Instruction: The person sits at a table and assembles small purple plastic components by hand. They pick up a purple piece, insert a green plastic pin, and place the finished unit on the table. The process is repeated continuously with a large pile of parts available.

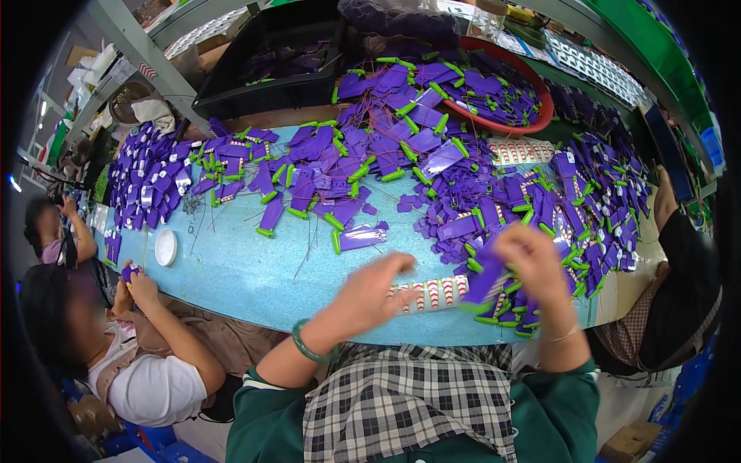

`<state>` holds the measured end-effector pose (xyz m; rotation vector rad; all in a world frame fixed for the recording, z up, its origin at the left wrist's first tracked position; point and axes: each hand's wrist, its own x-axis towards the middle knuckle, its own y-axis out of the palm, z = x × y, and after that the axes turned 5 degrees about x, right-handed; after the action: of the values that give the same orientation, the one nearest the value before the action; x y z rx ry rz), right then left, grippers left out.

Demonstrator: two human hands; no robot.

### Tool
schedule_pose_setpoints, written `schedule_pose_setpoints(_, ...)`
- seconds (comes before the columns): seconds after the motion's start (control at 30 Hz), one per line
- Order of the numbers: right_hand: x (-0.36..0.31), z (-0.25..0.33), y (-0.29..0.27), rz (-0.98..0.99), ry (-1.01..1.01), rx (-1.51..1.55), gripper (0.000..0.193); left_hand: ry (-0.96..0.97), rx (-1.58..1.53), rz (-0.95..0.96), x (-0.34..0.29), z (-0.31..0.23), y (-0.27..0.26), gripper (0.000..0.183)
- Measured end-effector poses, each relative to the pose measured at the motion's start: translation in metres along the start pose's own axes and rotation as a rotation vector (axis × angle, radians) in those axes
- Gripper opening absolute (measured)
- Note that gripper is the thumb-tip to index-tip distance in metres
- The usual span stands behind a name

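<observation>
My right hand (532, 262) pinches a flat purple piece with a green end (486, 278), smeared by motion, over the near right of the table. My left hand (370, 297), a green bangle at its wrist, is at the near edge with its fingers apart and no object visible in them. Its fingertips are at the left end of a clear strip of red and white arrow stickers (434, 294); whether they touch it I cannot tell. Beyond my right hand spreads a heap of purple pieces with green ends (525, 204).
Across the blue table (255, 270) stand a black bin (270, 92) and a red basin (544, 116) of purple pieces. A white dish (166, 247) sits at the left. A person (147, 363) works with a small purple piece at my left; another (656, 301) sits at my right.
</observation>
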<state>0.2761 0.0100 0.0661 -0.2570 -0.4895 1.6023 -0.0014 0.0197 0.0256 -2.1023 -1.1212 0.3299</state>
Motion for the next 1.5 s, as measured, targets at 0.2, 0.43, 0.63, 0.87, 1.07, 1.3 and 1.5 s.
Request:
schedule_pose_setpoints(0.2, 0.025, -0.026, -0.112, -0.210, -0.015, -0.838, 0.015, -0.076, 0.910, -0.085, 0.014, 0.052, -0.013, 0.024)
schedule_pose_setpoints(0.43, -0.012, -0.007, 0.050, 0.098, -0.433, -0.472, 0.027, -0.041, 0.717, -0.301, 0.010, 0.068, -0.009, 0.017)
schedule_pose_setpoints(0.63, -0.015, -0.004, 0.140, 0.211, -0.374, -0.455, 0.024, -0.061, -0.594, -0.594, -0.020, 0.002, -0.032, 0.012)
schedule_pose_setpoints(0.87, -0.012, -0.025, 0.152, 0.178, -0.361, -0.358, 0.017, -0.363, -0.948, -0.333, -0.051, 0.021, 0.020, 0.019)
schedule_pose_setpoints(1.07, -0.006, -0.023, 0.142, 0.207, -0.262, -0.006, 0.012, -0.469, -0.799, -0.184, -0.045, 0.025, 0.028, 0.014)
schedule_pose_setpoints(1.3, -0.004, 0.016, 0.120, 0.039, -0.089, 0.243, 0.013, -0.465, -0.767, -0.070, -0.043, 0.024, 0.018, 0.014)
schedule_pose_setpoints(1.5, -0.016, 0.003, 0.129, 0.146, -0.012, 0.424, 0.015, -0.369, -1.068, -0.129, -0.037, 0.015, 0.021, 0.015)
